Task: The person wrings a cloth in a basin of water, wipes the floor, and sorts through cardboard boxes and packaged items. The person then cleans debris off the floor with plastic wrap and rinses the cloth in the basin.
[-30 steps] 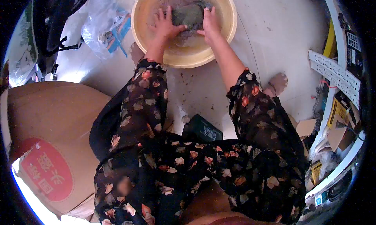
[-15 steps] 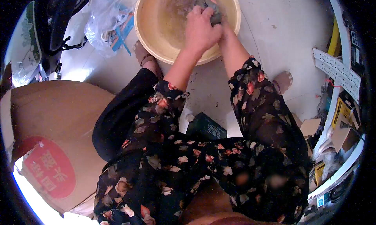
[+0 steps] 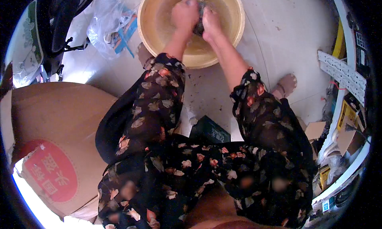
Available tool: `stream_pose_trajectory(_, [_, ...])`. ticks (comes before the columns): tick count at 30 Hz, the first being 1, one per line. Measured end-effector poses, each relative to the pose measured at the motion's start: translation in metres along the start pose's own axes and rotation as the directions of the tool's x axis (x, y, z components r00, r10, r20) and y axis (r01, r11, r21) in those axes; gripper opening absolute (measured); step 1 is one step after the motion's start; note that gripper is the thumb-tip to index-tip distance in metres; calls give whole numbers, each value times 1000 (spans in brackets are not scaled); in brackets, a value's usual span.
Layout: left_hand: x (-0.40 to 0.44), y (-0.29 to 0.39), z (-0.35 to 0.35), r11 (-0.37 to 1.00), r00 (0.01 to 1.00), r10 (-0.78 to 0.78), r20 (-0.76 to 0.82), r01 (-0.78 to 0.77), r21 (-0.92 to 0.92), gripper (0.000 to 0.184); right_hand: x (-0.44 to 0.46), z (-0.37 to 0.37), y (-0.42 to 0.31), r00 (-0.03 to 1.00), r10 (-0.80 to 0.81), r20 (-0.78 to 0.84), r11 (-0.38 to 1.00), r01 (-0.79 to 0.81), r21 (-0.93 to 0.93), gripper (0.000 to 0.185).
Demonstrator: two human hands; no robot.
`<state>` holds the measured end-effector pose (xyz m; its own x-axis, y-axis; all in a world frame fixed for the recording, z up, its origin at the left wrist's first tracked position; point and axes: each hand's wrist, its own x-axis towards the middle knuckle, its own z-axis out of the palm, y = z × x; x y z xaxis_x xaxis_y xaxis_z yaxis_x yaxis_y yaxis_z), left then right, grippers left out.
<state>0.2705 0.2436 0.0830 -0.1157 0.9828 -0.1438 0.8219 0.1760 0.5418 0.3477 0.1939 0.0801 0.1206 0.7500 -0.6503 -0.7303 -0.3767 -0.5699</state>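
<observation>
A yellowish plastic basin [image 3: 144, 30] with cloudy water in it stands on the floor at the top of the head view. Inside it, a dark grey-green, bunched cloth [image 3: 198, 28] lies between my two hands. My left hand [image 3: 185, 14] is closed in a fist on the cloth's left side. On the other side my right hand [image 3: 211, 22] grips it, thumb side up. The hands are close together, and part of the cloth is hidden behind the fingers.
A large cardboard box [image 3: 63, 113] is at left, below a scooter [image 3: 30, 49]. A clear plastic bag [image 3: 105, 24] lies left of the basin. A dark green box [image 3: 209, 129] sits between my feet. Shelving with a white perforated strip [image 3: 342, 71] and small boxes lines the right.
My left hand was over the cloth, on top of the right; it has moved left. The right hand has come out from underneath, and the cloth now stretches between them.
</observation>
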Motion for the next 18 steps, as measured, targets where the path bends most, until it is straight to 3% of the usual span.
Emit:
stream_pose_trajectory(1, [12, -15, 0, 998, 996, -54, 71, 56, -37, 49, 4, -2, 0, 998, -43, -45, 989, 36, -140, 36])
stream_pose_trajectory(2, [13, -27, -4, 1000, 997, -11, 82, 12, -17, 48, -1, -3, -4, 994, -106, -25, 979, 100, -180, 38])
stream_pose_trajectory(4, [17, -48, -11, 996, 992, 79, 103, -83, 29, 48, -10, -3, -17, 991, -55, -125, 982, 31, -186, 43])
stream_pose_trajectory(7, [23, -84, -1, 999, 993, 39, 115, -34, -41, 43, 0, -25, -18, 981, 84, -175, 987, -106, -117, 58])
stream_pose_trajectory(10, [-26, -82, 24, 861, 903, 381, -200, -268, 433, 46, 3, -28, -19, 986, 106, -127, 984, -123, -132, 74])
stream_pose_trajectory(11, [-28, -85, 20, 824, 924, 381, 19, -349, 447, 51, 2, -28, -20, 990, 92, -105, 981, -108, -159, 78])
stream_pose_trajectory(13, [-27, -92, 9, 751, 835, 328, 441, -514, 415, 64, 5, -30, -20, 984, 179, -20, 974, -180, -137, 81])
stream_pose_trajectory(14, [-22, -87, 8, 880, 914, 163, 371, -305, 364, 58, 7, -32, -21, 975, 220, 23, 968, -215, -126, 83])
stream_pose_trajectory(16, [-4, -85, 12, 995, 913, -34, 406, -7, 97, 53, 5, -24, -20, 966, 245, -87, 959, -255, -122, 78])
stream_pose_trajectory(17, [6, -87, 13, 988, 890, -126, 438, 154, -30, 51, 4, -18, -20, 956, 259, -134, 955, -275, -114, 76])
stream_pose_trajectory(18, [5, -74, 13, 995, 917, -45, 397, 77, -65, 46, 13, -19, -14, 953, 295, -65, 954, -298, -39, 72])
